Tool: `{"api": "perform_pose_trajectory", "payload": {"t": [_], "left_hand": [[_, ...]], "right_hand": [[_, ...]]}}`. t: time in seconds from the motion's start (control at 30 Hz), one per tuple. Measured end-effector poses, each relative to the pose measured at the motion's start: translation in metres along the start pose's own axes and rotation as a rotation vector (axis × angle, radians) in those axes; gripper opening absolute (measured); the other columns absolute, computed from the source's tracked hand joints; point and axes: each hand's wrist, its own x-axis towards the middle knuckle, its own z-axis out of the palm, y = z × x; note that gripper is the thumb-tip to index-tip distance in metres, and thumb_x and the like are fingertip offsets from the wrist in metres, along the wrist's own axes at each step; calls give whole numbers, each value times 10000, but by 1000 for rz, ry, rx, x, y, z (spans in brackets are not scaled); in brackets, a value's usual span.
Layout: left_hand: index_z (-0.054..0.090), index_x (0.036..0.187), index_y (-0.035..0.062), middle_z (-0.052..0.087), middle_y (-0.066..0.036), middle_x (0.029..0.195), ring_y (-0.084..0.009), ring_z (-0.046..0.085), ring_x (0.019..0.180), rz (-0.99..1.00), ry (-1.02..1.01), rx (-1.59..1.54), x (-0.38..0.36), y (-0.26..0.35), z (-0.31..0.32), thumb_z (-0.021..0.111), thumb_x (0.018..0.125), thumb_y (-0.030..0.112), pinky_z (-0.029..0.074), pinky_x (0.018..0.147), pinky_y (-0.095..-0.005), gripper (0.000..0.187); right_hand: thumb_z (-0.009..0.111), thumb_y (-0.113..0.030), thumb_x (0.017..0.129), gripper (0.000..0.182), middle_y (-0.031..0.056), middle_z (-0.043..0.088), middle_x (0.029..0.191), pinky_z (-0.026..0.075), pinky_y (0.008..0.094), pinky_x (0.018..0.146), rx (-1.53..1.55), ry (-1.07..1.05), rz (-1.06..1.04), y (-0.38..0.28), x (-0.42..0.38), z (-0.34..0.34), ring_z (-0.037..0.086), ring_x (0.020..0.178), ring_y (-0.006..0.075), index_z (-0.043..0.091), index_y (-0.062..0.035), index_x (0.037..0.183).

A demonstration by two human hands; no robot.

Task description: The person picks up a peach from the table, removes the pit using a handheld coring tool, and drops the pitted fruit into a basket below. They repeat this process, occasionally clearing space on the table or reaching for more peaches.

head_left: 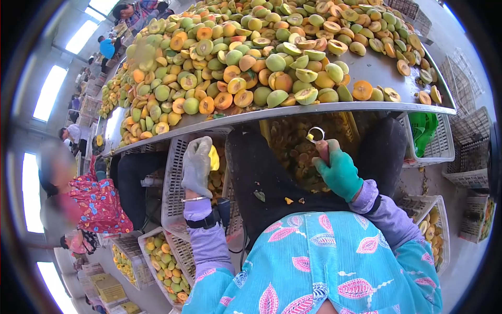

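Observation:
My left hand, in a greyish-white glove, is closed round a yellow fruit piece above a white crate at my left knee. In a green glove, my right hand grips the handle of a ring-ended pitting tool. A small yellow bit clings to the ring. Both hands are below the edge of a metal table, on which halved green and orange apricot-like fruits lie heaped. Between my knees stands a yellow crate with brownish scraps in it, partly hidden by my legs.
At the left sits a co-worker in a red patterned garment. Crates of fruit stand behind my left side, and another fruit crate is at my right. A white crate with green netting is beside my right knee.

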Motion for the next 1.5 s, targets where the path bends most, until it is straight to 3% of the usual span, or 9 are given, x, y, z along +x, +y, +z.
{"api": "perform_pose_trajectory", "payload": {"t": [0.07, 0.3, 0.47, 0.57, 0.7, 0.87, 1.03, 1.1, 1.5], "left_hand": [[680, 945, 34, 696, -135, 900, -243, 661, 810, 459, 176, 738, 28, 5, -4, 657, 842, 234, 510, 742, -343, 226], [681, 930, 39, 673, -215, 996, -385, 624, 982, 304, -129, 1164, 157, 47, 97, 682, 761, 333, 494, 850, -444, 339], [664, 1041, 28, 687, -183, 993, -311, 661, 950, 545, -273, 1240, 135, 42, 91, 731, 748, 309, 514, 837, -389, 412], [666, 1060, 11, 675, -92, 932, -152, 635, 844, 127, -335, -133, 85, 49, 73, 732, 801, 95, 516, 781, -256, 281], [635, 1115, 5, 662, -115, 989, -177, 643, 889, 238, -377, -438, 14, 63, 95, 616, 927, 234, 531, 815, -281, 297], [510, 1224, -32, 612, -160, 1075, -266, 628, 1000, 11, -441, -880, -35, 89, 123, 414, 1001, 413, 533, 861, -354, 508], [512, 1171, -34, 575, -150, 1140, -247, 632, 967, 100, -448, -816, -41, 82, 130, 399, 1017, 378, 561, 811, -340, 454], [512, 1145, -28, 573, -139, 1132, -233, 641, 923, 374, -418, -434, -44, 79, 128, 386, 1025, 366, 578, 750, -324, 431], [589, 1032, -28, 650, -137, 849, -194, 642, 698, 126, -331, -776, -50, 87, 138, 488, 996, 356, 546, 610, -291, 399]], "right_hand": [[697, -207, 835, 325, 220, 633, 826, 489, 445, 658, 71, -105, 92, 18, 7, 0, 631, 785, 409, 497, -29, 1019], [706, -210, 830, 325, 211, 668, 901, 508, 434, 685, 47, -180, 232, -16, 29, -9, 658, 831, 392, 504, -11, 988], [705, -193, 832, 328, 213, 663, 883, 514, 436, 675, 209, -41, 100, -24, 42, -11, 655, 823, 399, 508, -20, 1028], [702, -196, 838, 320, 200, 662, 871, 517, 446, 660, 173, 19, -66, -35, 51, -5, 652, 805, 400, 516, -28, 1037], [637, -205, 891, 263, 196, 650, 808, 504, 472, 607, 210, 9, -365, -59, 75, 31, 649, 749, 391, 493, -38, 1032], [545, -276, 952, 270, 205, 612, 688, 473, 491, 562, 113, -82, -158, -55, 65, 31, 626, 670, 400, 463, -19, 936], [528, -286, 966, 281, 207, 600, 656, 458, 503, 542, 145, 4, -171, -59, 57, 29, 613, 632, 408, 458, -15, 941], [545, -266, 961, 254, 208, 588, 660, 440, 506, 526, 133, 1, -135, -65, 57, 27, 600, 628, 416, 467, -26, 933], [521, -252, 971, 254, 249, 567, 672, 424, 514, 525, 301, -19, -43, -70, 45, 41, 579, 665, 467, 451, -10, 944]]}}
